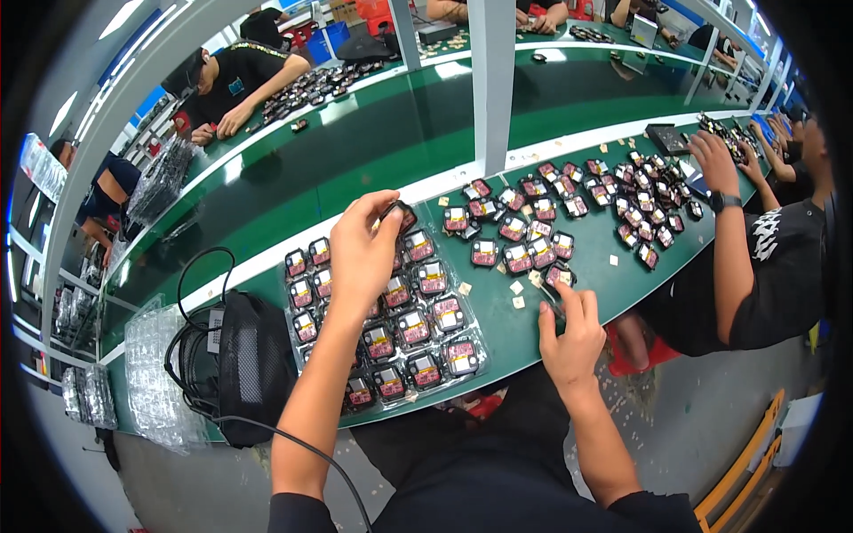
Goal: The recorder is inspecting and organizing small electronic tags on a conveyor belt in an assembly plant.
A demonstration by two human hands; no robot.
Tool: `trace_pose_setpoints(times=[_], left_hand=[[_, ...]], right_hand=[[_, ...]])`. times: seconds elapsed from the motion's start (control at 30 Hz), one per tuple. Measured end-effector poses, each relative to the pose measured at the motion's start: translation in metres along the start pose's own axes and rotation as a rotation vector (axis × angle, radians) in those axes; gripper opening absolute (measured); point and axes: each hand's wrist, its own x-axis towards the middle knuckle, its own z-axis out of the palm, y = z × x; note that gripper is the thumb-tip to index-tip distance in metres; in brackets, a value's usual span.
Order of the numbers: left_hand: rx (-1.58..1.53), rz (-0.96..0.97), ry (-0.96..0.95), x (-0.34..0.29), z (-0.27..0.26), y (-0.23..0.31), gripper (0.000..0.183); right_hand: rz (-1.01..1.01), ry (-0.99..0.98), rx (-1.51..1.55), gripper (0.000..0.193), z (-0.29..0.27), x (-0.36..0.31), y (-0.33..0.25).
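My left hand (366, 253) pinches a small black square device (402, 217) at the far edge of a clear plastic tray (482, 360). The tray's pockets hold rows of like devices, each with a pink, white and yellow face. Over the green table to the right, my right hand (576, 342) has its thumb and forefinger around the near edge of another black square device (559, 274). That one lies at the near side of a loose group of the same devices (541, 253). My left hand and wrist cover part of the tray.
Left of the tray sit a black mesh bag (258, 355) with cables and a stack of clear trays (160, 373). Small tan squares (518, 303) are scattered about. A metal post (491, 98) stands at the table's far edge. A co-worker's arm (733, 258) reaches in at right.
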Motion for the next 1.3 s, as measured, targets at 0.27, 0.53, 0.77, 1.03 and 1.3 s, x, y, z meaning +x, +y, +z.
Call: trace_pose_setpoints(times=[0.27, 0.53, 0.77, 1.03, 1.3], left_hand=[[0.738, 0.299, -0.103, 0.031, 0.013, -0.039, 0.021], [0.601, 0.446, -0.044, -0.013, 0.014, 0.025, 0.038], [0.493, 0.644, -0.180, -0.127, -0.033, 0.062, 0.046], [0.717, 0.491, -0.118, -0.236, -0.135, 0.042, 0.039], [1.206, 0.402, 0.464, -0.278, -0.317, 0.006, 0.012]], right_hand=[[0.036, -0.021, 0.022, 0.039, 0.000, -0.002, 0.004], [-0.126, -0.124, 0.032, 0.020, -0.018, -0.002, -0.006], [-0.365, -0.396, -0.042, 0.024, -0.008, 0.013, -0.021], [-0.656, -0.403, 0.418, 0.039, -0.076, 0.078, -0.125], [-1.421, -0.543, 1.066, 0.064, -0.155, 0.088, -0.238]])
